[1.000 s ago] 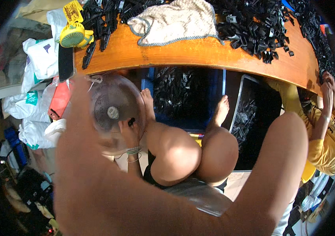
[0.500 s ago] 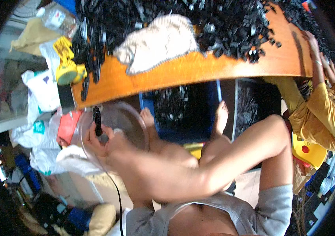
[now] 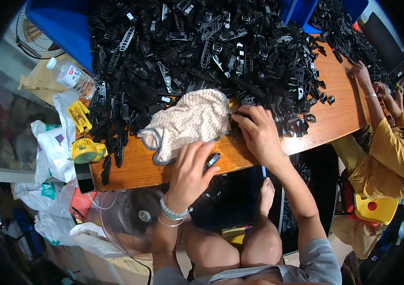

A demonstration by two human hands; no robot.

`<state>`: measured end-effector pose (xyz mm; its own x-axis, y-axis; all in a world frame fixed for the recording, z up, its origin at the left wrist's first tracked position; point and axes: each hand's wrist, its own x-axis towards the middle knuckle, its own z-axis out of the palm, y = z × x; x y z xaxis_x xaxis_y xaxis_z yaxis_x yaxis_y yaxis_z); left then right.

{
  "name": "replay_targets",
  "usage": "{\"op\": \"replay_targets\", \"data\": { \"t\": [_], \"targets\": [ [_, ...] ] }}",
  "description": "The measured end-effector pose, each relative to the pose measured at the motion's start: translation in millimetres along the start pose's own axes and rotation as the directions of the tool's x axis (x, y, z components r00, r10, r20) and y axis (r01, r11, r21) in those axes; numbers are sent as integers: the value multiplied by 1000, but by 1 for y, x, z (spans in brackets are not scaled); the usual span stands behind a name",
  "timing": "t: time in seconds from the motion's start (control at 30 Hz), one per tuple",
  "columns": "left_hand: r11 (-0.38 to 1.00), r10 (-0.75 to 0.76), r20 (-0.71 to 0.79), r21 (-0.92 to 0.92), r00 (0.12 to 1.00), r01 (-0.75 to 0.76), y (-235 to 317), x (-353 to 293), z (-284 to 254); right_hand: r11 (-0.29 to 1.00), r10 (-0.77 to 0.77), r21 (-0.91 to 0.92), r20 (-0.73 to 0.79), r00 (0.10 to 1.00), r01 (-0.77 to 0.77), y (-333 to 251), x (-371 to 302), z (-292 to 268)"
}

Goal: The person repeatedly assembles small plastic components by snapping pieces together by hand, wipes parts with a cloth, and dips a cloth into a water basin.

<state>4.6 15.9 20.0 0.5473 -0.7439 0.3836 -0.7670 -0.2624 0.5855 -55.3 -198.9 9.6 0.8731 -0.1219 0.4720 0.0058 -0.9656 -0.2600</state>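
Note:
My left hand (image 3: 190,173), with bracelets at the wrist, is at the near edge of the orange wooden table. Between its thumb and fingers is a small black plastic part (image 3: 212,162). My right hand (image 3: 261,135) is over the tabletop, its fingers slightly bent and apart at the right edge of a crumpled whitish cloth (image 3: 192,118). Whether its fingertips touch a piece there is hard to see. Beyond both hands spreads a big heap of black plastic parts (image 3: 221,52), some of them ladder-like frames.
On the left are a plastic bottle (image 3: 73,78), a yellow fan (image 3: 85,151), a phone (image 3: 85,179) and white bags (image 3: 52,142). A clear round bin (image 3: 130,223) stands below the table edge. To the right, another person in a yellow top (image 3: 387,152) handles parts.
Both my hands have come up from over the clear bin to the table. A black strip-like part was held upright over the bin before. The view has shifted, showing more of the heap.

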Motion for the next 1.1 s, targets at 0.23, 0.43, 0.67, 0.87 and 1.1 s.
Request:
{"op": "replay_targets", "data": {
  "t": [0.23,0.43,0.67,0.87,1.1],
  "targets": [
    [993,-113,-130,24,985,117,-8,-18,1,998,12,56,-257,966,2,-7,-14,-10],
    [993,-84,-73,-84,994,78,-11,-8,9,958,260,-64,-219,940,-280,-31,-6,15],
    [977,-215,-168,-37,962,212,-18,-6,1,979,193,-25,-186,963,-201,-25,-3,12],
    [981,-176,-153,-105,972,161,-16,-20,2,991,113,91,-247,962,-93,-22,-5,17],
    [988,-135,-155,-98,979,121,-21,-18,2,981,134,161,-135,982,-112,-12,5,8]
  ]
}}
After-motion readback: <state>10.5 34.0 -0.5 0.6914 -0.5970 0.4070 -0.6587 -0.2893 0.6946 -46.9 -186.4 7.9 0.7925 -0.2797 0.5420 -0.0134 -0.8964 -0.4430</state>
